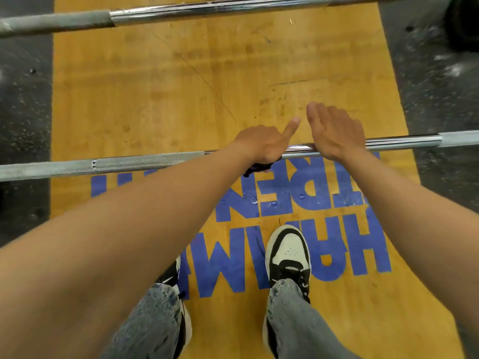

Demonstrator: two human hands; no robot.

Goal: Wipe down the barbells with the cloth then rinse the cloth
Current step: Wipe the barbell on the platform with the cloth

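- Near barbell [145,161]: we see it crossing the view from left to right, above a yellow wooden platform [160,99]. Its left stretch is dull and knurled, and its middle and right stretch is polished chrome.
- Left hand [256,146]: it is wrapped over the bar near the centre, where the knurled part meets the chrome. Its fingers are closed around the bar and a dark cloth, and the thumb sticks out, pointing up and to the right.
- Cloth [258,169]: only a small dark bunch shows, hanging just below the left hand and under the bar. We cannot tell how much of it lies against the metal.
- Right hand [334,133]: it rests on the chrome section just beside the left hand. Its fingers are open and extended forward, away from us, past the bar; the heel of the palm touches the metal and nothing is gripped.
- Far barbell [181,11]: it lies along the top edge of the view, well apart from both hands.
- Platform lettering [324,244]: large blue letters, upside down to us, lie between the near bar and the feet.
- Feet: black and white sneakers [290,255] and faded jeans [298,322] stand on the letters.
- Dark speckled rubber floor [23,104] borders the platform on both sides.
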